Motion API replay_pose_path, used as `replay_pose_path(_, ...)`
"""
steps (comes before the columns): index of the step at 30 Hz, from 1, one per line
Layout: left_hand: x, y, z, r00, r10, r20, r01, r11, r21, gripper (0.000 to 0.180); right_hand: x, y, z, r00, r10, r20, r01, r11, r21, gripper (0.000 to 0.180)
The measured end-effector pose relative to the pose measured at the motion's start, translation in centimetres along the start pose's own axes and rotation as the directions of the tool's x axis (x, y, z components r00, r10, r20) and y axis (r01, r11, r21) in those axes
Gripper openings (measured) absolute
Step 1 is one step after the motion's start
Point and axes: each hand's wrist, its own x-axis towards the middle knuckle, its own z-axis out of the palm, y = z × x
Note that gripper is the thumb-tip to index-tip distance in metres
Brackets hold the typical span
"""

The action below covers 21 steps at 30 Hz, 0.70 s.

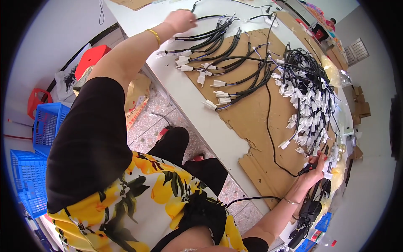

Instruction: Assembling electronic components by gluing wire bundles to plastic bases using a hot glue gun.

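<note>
Gripping a black cable end, the left hand [181,20] extends a fanned row of laid-out black leads with white plugs [218,63] while the right hand [312,170] pinches another from the large untouched tangled heap [308,92].

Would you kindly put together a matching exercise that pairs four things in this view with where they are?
Things:
1. left hand
2. right hand
3. blue crates
4. cardboard sheet

Places:
A. on the floor at the picture's left
B. flat on the white table, under the cables
C. at the far end of the fanned-out black cables
D. beside the tangled pile of cables, holding a black lead

Pairs: 1-C, 2-D, 3-A, 4-B
</note>
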Motion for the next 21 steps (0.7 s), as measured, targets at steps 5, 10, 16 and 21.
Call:
replay_pose_path(5, 0.0, 3.7, 1.1, 0.945, 0.308, 0.113, -0.27, 0.926, -0.264, 0.032, 0.0, 0.5, -0.8, 1.0, 0.006, -0.013, -0.006, 1.0, -0.005, 0.013)
replay_pose_path(10, -0.1, 1.9, 0.6, 0.934, 0.204, 0.295, -0.197, 0.979, -0.053, 0.026, 0.2, 0.8, -1.4, 1.0, 0.005, -0.006, -0.005, 1.0, -0.03, 0.014)
replay_pose_path(16, -0.6, -2.1, 0.9, 0.99, 0.021, 0.137, -0.047, 0.98, 0.191, 0.018, -0.2, 0.3, -0.5, 1.0, -0.008, -0.013, 0.007, 0.997, -0.079, 0.016)
replay_pose_path(21, -0.5, 2.6, 0.9, 0.948, 0.317, -0.031, -0.315, 0.921, -0.231, 0.024, -0.2, 0.3, -0.8, 1.0, 0.007, -0.031, -0.009, 0.997, -0.074, 0.019)
